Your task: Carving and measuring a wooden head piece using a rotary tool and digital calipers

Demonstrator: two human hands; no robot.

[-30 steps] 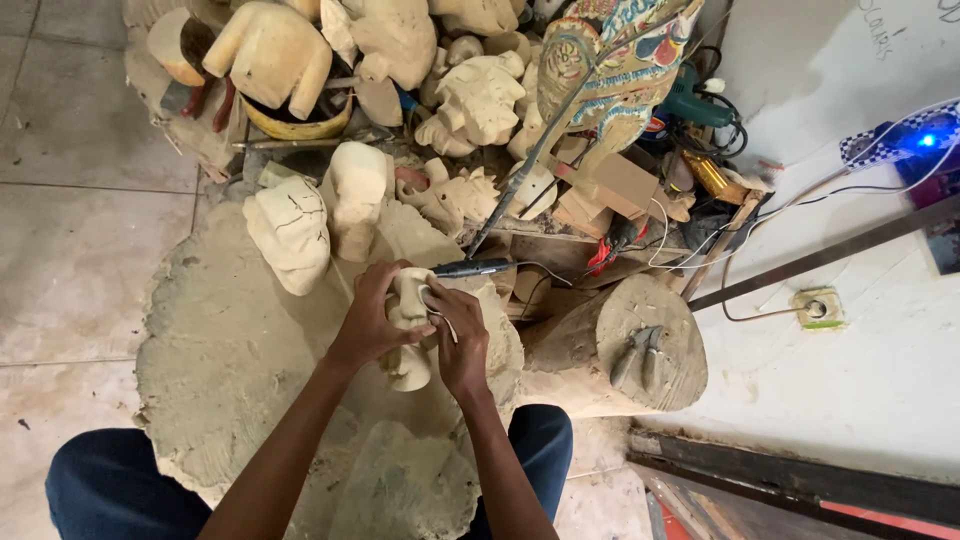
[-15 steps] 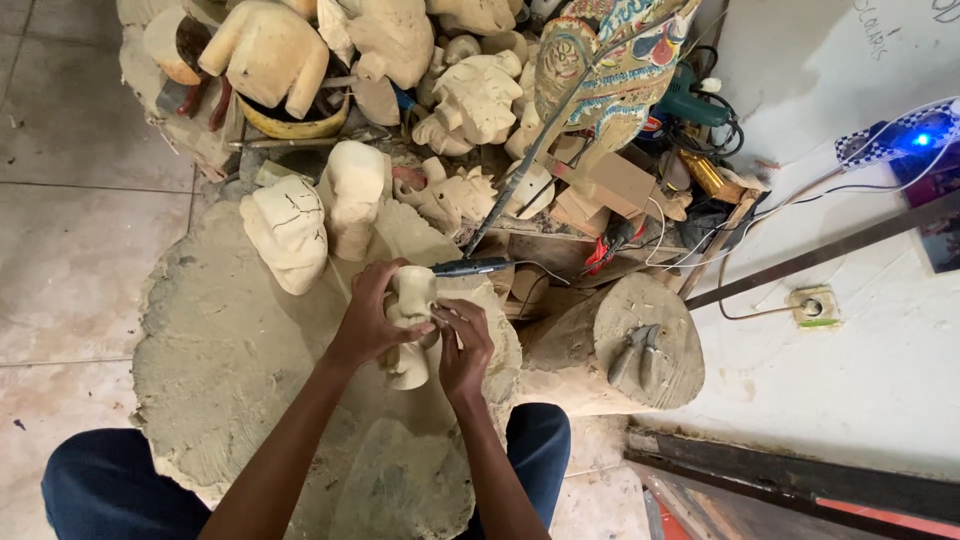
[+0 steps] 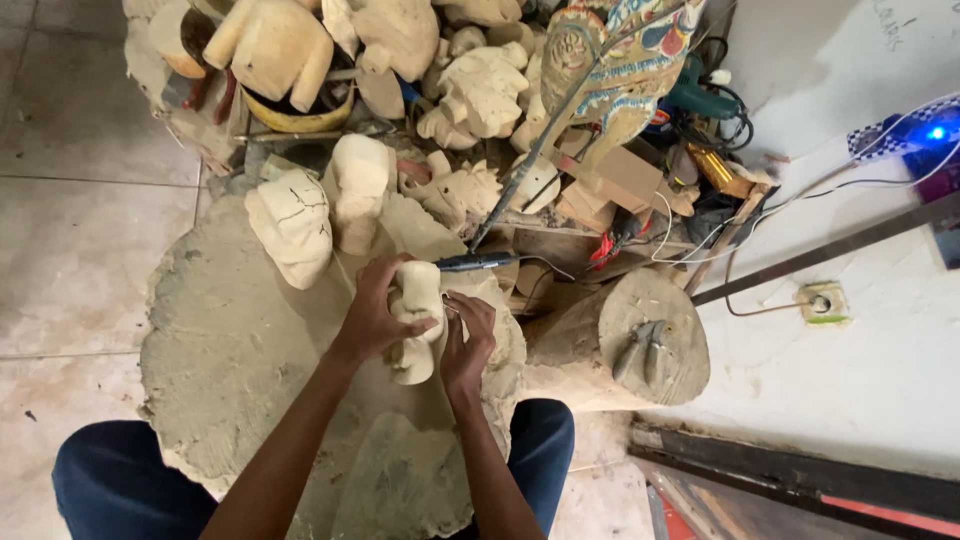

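Two hands work a pale wooden carving (image 3: 417, 318) over the sawdust-caked block (image 3: 230, 370): left hand (image 3: 375, 315) clasps it, right hand (image 3: 468, 340) apparently pinches a small tool; a slip could nick fingers.

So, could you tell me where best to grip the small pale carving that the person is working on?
Probably round the upper half of the small pale carving, coming from its left, as the left hand does. It is long and rounded, so fingers wrap it there, leaving its right side free for the right hand.
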